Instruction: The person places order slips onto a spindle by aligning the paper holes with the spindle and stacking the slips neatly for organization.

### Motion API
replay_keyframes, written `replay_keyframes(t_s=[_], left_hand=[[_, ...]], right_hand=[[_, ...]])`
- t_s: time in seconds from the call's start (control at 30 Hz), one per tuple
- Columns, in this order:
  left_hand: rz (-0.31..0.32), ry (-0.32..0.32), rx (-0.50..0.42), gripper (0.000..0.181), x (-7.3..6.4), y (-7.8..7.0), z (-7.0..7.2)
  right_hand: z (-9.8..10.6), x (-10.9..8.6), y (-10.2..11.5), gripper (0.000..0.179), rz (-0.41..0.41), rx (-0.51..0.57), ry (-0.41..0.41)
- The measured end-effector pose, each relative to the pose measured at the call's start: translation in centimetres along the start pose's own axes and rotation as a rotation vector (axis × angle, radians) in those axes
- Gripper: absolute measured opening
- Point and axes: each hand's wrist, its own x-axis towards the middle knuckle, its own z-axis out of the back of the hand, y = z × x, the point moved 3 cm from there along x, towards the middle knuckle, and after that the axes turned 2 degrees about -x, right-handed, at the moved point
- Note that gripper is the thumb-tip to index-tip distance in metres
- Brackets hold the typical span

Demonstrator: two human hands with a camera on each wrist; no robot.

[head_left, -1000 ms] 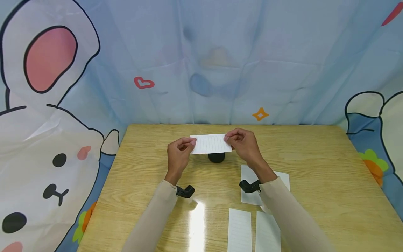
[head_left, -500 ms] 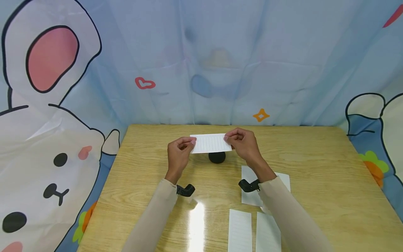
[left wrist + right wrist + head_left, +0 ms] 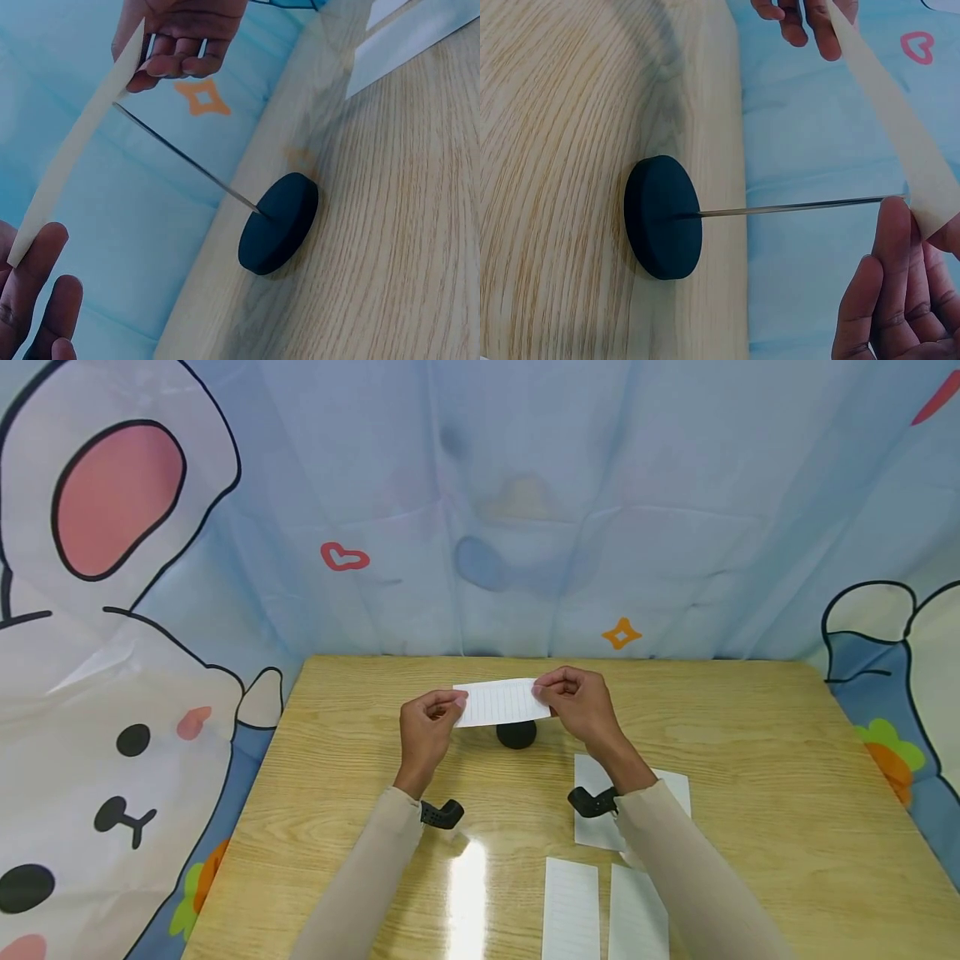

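Observation:
In the head view a small lined paper slip (image 3: 501,702) is stretched level between my two hands. My left hand (image 3: 427,727) pinches its left end between thumb and fingers, and my right hand (image 3: 585,703) pinches the right end. Beneath the slip stands a bill spike, whose round black base (image 3: 517,735) rests on the table. Both wrist views show its thin metal rod (image 3: 187,160) rising upright to the slip's underside, nearer the right-hand end. Whether the tip touches or pierces the paper I cannot tell. The slip bows slightly in the left wrist view.
Two lined slips (image 3: 572,906) (image 3: 637,910) lie side by side near the front of the wooden table (image 3: 757,760). More white paper (image 3: 592,827) lies partly under the right forearm. A patterned blue curtain (image 3: 675,485) hangs behind the table's back edge.
The slip has tilted very slightly, its right end a touch higher. Both hands hold nearly the same place, and the bill spike and loose papers stay put.

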Motion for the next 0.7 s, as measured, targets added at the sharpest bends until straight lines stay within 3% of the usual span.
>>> replay_keyframes(t_s=[0.2, 0.43, 0.7], left_hand=[[0.025, -0.007, 0.014, 0.013, -0.1, 0.0, 0.0], [-0.001, 0.004, 0.012, 0.012, 0.3, 1.5, 0.2], [-0.02, 0.013, 0.032, 0.009, 0.2, 2.0, 0.4]], right_hand=[[-0.1, 0.0, 0.2, 0.015, 0.003, -0.001, -0.001], [-0.2, 0.0, 0.2, 0.013, 0.011, -0.022, -0.004], [-0.3, -0.2, 0.0, 0.013, -0.009, -0.024, -0.014]])
